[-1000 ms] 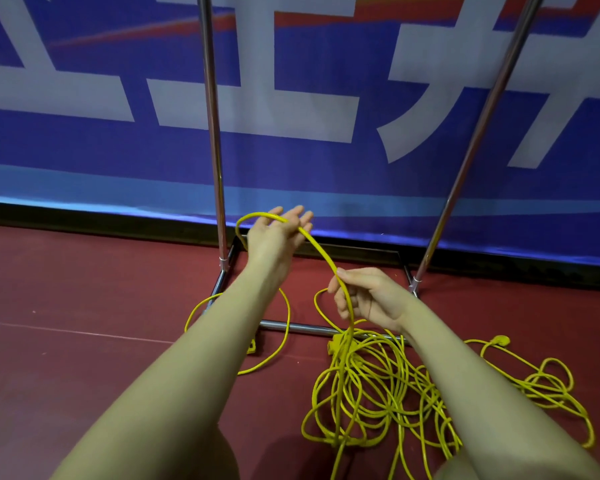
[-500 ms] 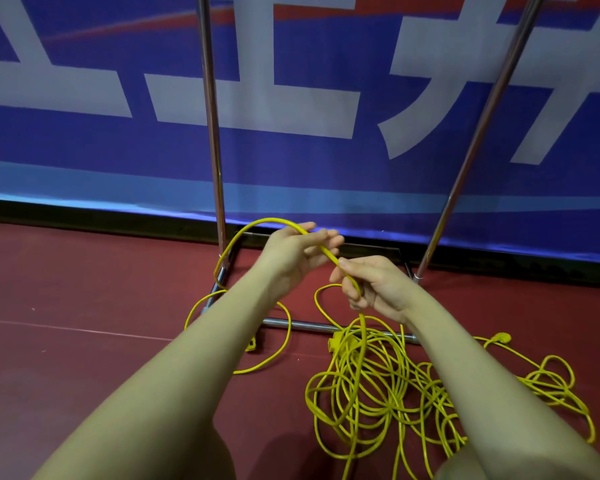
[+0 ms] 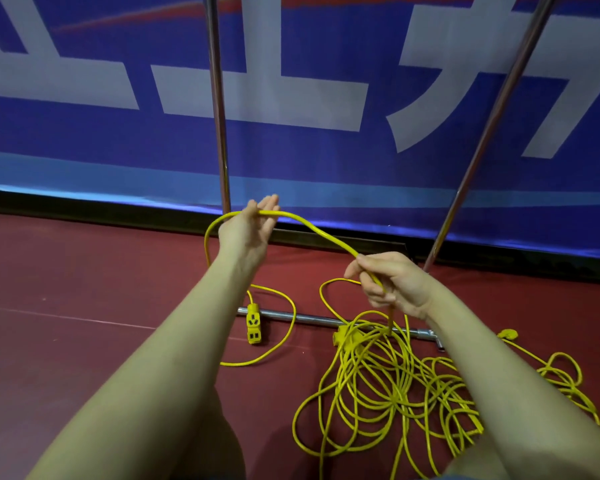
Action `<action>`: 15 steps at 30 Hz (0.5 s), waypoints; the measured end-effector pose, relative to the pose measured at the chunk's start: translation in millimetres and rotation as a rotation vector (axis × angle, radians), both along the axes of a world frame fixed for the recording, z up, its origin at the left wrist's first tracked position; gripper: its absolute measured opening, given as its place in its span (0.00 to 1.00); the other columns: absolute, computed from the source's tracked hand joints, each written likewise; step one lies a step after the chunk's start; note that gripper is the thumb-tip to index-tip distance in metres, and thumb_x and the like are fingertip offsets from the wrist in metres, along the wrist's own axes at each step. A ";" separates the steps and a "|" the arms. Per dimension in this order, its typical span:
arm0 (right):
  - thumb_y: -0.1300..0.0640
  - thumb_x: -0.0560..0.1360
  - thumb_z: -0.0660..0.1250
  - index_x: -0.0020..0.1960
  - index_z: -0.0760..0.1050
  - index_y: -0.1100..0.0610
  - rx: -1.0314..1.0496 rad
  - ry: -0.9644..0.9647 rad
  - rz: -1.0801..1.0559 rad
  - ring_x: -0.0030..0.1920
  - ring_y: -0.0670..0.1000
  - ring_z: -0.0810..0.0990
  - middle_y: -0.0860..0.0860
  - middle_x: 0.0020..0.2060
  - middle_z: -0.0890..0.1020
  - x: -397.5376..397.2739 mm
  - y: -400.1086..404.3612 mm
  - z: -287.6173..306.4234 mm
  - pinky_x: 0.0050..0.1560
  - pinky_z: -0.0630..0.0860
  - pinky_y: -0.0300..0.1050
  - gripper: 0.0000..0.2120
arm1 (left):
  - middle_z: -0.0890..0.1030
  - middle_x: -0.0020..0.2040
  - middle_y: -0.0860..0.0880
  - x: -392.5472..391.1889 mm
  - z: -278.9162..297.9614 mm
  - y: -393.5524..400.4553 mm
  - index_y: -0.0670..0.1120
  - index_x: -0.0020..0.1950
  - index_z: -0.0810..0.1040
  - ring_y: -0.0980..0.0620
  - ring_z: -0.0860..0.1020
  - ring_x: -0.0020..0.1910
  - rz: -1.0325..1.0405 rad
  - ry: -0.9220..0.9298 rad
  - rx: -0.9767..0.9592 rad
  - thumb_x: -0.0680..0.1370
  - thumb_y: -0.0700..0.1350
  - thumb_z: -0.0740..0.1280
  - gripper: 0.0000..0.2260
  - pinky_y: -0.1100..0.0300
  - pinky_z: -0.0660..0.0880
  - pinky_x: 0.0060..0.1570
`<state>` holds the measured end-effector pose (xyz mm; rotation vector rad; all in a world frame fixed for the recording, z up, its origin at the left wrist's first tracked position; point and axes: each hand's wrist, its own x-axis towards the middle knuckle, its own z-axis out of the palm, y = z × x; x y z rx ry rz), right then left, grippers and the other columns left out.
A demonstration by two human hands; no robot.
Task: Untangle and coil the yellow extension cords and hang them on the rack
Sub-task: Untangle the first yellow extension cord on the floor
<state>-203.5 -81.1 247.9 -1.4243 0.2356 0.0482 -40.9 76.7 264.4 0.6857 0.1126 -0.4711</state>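
Note:
A tangled heap of yellow extension cord (image 3: pixel 378 386) lies on the red floor at the lower right. One strand (image 3: pixel 319 233) rises from it and arches between my hands. My left hand (image 3: pixel 250 226) holds the strand's top with the cord across its palm, in front of the rack's left pole (image 3: pixel 217 98). My right hand (image 3: pixel 392 282) pinches the same strand lower down, above the heap. From my left hand the cord loops down to a yellow socket block (image 3: pixel 253 325) that hangs against the rack's base bar (image 3: pixel 312 318).
The rack's right pole (image 3: pixel 492 119) slants up at the right. A blue banner with white characters (image 3: pixel 291 81) backs the rack. A yellow plug (image 3: pixel 508 334) and more loose cord loops (image 3: pixel 565 379) lie at the far right.
My hands, close together half a second ago, have drawn apart: the left rose and moved left, the right dropped and moved right. The socket block now shows by the base bar.

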 end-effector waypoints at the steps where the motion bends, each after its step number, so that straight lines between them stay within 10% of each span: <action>1: 0.54 0.73 0.60 0.43 0.75 0.66 0.006 -0.002 -0.015 0.16 0.43 0.58 0.50 0.19 0.65 1.7 -0.1 -1.2 0.23 0.57 0.32 0.14 | 0.74 0.62 0.35 -4.9 2.1 -2.9 0.32 0.63 0.66 0.42 0.75 0.63 -0.026 0.002 -0.003 0.82 0.35 0.55 0.11 0.54 0.74 0.54; 8: 0.58 0.80 0.56 0.43 0.74 0.64 -0.023 -0.017 -0.039 0.17 0.44 0.59 0.50 0.20 0.66 15.7 15.0 -4.2 0.23 0.58 0.33 0.13 | 0.80 0.44 0.42 -55.8 2.4 -26.8 0.39 0.60 0.65 0.51 0.83 0.37 -0.309 -0.299 0.232 0.77 0.31 0.63 0.14 0.57 0.80 0.42; 15: 0.52 0.73 0.60 0.42 0.76 0.66 -0.058 -0.006 0.059 0.23 0.51 0.73 0.55 0.23 0.75 6.8 10.2 -0.1 0.27 0.71 0.40 0.16 | 0.78 0.48 0.39 -21.1 14.8 -14.9 0.38 0.60 0.64 0.49 0.82 0.40 0.099 -0.168 -0.018 0.78 0.29 0.60 0.13 0.59 0.80 0.44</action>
